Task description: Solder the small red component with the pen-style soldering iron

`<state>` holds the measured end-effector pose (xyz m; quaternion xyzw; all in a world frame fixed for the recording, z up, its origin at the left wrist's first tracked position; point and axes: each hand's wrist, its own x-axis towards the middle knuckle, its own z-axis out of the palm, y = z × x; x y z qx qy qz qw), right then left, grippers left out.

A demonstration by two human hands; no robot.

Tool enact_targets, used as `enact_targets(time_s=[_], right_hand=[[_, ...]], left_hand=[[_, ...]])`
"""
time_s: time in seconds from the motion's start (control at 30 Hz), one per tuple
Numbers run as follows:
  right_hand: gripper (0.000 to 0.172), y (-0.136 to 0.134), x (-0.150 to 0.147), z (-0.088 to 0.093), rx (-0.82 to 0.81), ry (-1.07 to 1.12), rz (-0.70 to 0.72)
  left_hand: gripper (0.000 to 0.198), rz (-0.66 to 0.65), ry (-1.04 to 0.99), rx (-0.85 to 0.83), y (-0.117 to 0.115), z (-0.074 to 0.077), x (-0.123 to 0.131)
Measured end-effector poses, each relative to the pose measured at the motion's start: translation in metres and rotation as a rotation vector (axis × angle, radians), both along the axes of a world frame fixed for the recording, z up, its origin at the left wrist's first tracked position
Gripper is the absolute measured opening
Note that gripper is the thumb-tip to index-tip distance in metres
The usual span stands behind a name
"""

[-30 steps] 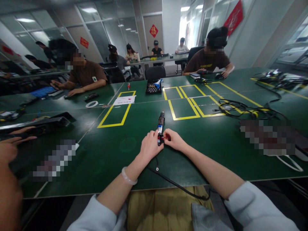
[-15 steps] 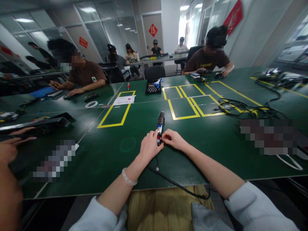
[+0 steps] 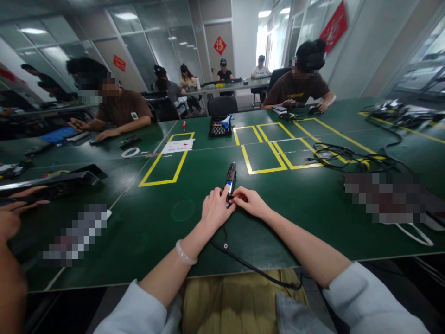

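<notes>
A black and blue pen-shaped power tool (image 3: 230,180) lies on the green table (image 3: 194,232), its tip pointing away from me. My left hand (image 3: 214,209) is curled round the tool's near end. My right hand (image 3: 250,201) pinches the same end from the right, where a small red part shows between the fingers. A black cord (image 3: 250,264) runs from the tool back over the table's front edge towards my lap.
Yellow tape rectangles (image 3: 167,162) mark the table ahead. A black tray of parts (image 3: 219,126) and a white sheet (image 3: 178,145) lie farther off. Tangled black cables (image 3: 347,155) spread at the right. Another person's hand (image 3: 14,211) rests at the left; people sit across the table.
Both hands stay on the tool's near end. My right fingers have closed in over the small red part, which showed more plainly a second ago. The view shifted slightly.
</notes>
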<state>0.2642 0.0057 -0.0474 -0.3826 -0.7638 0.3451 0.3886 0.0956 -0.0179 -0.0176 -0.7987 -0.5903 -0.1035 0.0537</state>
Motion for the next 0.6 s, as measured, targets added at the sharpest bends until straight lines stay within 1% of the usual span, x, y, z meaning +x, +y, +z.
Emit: enact_targets(time_s=[0.17,0.3,0.43,0.6], right_hand=[[0.019,0.001,-0.003,-0.003,-0.004,0.007,0.056],[0.020,0.002,-0.002,-0.005,-0.003,-0.001,0.045],[0.021,0.004,0.000,-0.008,-0.008,-0.014,0.037],[0.020,0.004,-0.001,-0.009,-0.004,-0.037,0.044]], left_hand=[[0.061,-0.012,0.025,-0.012,0.004,0.000,-0.015],[0.063,0.027,0.075,-0.010,0.009,0.002,-0.040],[0.064,0.101,0.144,-0.027,0.018,0.004,-0.083],[0.067,0.242,0.211,-0.082,0.033,0.008,-0.155]])
